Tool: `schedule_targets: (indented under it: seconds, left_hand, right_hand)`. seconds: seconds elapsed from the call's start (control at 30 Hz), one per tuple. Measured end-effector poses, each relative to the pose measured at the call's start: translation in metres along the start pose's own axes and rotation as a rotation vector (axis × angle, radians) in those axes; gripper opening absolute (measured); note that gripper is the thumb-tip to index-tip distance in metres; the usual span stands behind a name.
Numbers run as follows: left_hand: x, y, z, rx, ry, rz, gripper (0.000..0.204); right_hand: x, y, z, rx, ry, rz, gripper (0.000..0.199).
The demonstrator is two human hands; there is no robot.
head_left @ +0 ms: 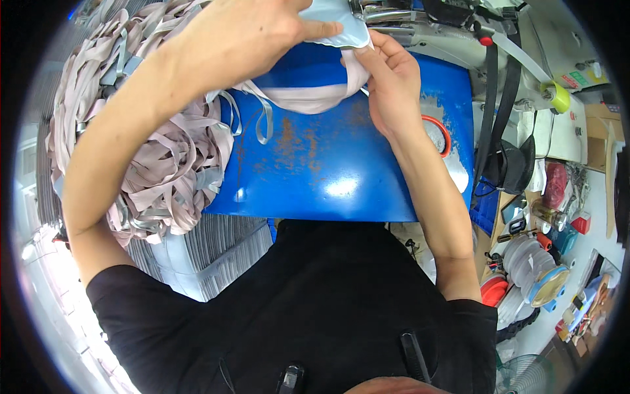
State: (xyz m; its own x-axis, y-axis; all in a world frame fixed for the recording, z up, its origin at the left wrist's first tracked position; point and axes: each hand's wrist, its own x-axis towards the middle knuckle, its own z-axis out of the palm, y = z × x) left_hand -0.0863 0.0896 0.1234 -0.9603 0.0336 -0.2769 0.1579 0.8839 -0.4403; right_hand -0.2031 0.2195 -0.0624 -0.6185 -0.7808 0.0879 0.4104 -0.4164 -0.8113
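At the top of the head view, a light blue fabric piece (340,21) lies beside the metal machine parts. My left hand (279,26) rests on its left side with one finger stretched out flat over it; the other fingers are mostly hidden or cut off by the upper edge. My right hand (394,79) pinches the corner of the fabric between thumb and fingers, where a pale pink strap (308,98) meets it. From there the strap hangs in a curve above the blue tabletop (295,177) and runs left toward a heap of similar straps.
The large heap of pink and grey straps (174,157) covers the left side. Stacked grey sheets (210,253) stand below the table's near edge. A red ring (443,134) lies by my right forearm. Black belts (499,98), a machine body and thread spools (531,266) crowd the right.
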Motion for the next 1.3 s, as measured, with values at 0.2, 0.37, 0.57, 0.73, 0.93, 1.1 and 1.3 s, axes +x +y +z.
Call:
schedule_targets:
  seconds: [0.2,0.37,0.57,0.73,0.93,1.1,1.3]
  left_hand:
    - [0.014,-0.005,0.007,-0.015,0.153,0.005,0.039]
    - [0.014,0.018,0.007,-0.046,0.175,-0.055,0.029]
    - [0.036,0.062,0.021,-0.215,0.308,-0.215,0.010]
    - [0.050,0.086,0.032,-0.458,0.468,-0.430,0.033]
    - [-0.004,0.129,0.055,-0.685,0.542,-0.466,0.066]
    - [-0.031,0.130,0.079,-0.704,0.655,-0.392,0.056]
    - [-0.036,0.106,0.067,-0.790,0.886,-0.308,0.044]
  right_hand:
    - [0.004,0.006,0.000,0.032,0.004,-0.020,0.027]
    - [0.006,0.012,-0.004,0.070,0.003,-0.008,0.027]
    - [-0.002,0.002,0.003,-0.012,0.032,0.027,0.026]
    - [-0.015,-0.001,-0.007,-0.145,0.018,-0.059,0.042]
    - [-0.067,-0.028,-0.019,-0.184,-0.156,-0.012,0.038]
    - [-0.074,-0.039,-0.022,-0.975,-0.422,-0.595,0.034]
    - [-0.034,-0.059,-0.006,-1.618,-0.586,-0.113,0.026]
